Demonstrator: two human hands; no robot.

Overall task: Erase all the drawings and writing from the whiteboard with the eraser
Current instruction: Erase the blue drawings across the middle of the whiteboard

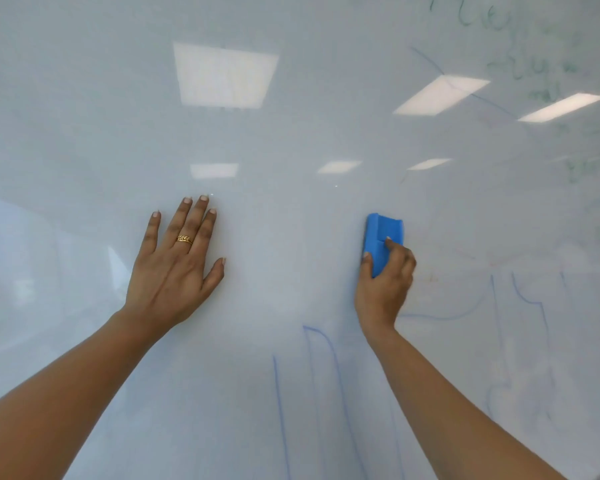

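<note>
While the broad middle and left of the whiteboard [291, 133] look wiped clean from where I watch through the head camera, I judge the job only partly done. Long blue lines [281, 410] run along the lower centre, more blue strokes [534, 299] sit at the lower right, and faint green writing [520, 67] fills the upper right corner. A thin blue diagonal also crosses the upper right. Some pale smears near the right side may be leftover ink, though I cannot tell for certain. Reflected ceiling lights [224, 74] show as bright rectangles on the glossy surface and are not marks. The blue eraser [381, 233] is pressed against the board right of centre, standing on end, just above the nearest blue strokes. The right hand [385, 285] grasps its lower half, thumb on the left edge and fingers curled over the right, with the forearm reaching up from the lower right. The left hand [177, 268] lies flat on the board left of centre, palm down, fingers straight and slightly spread, holding nothing, a gold ring [184, 239] on one finger.
</note>
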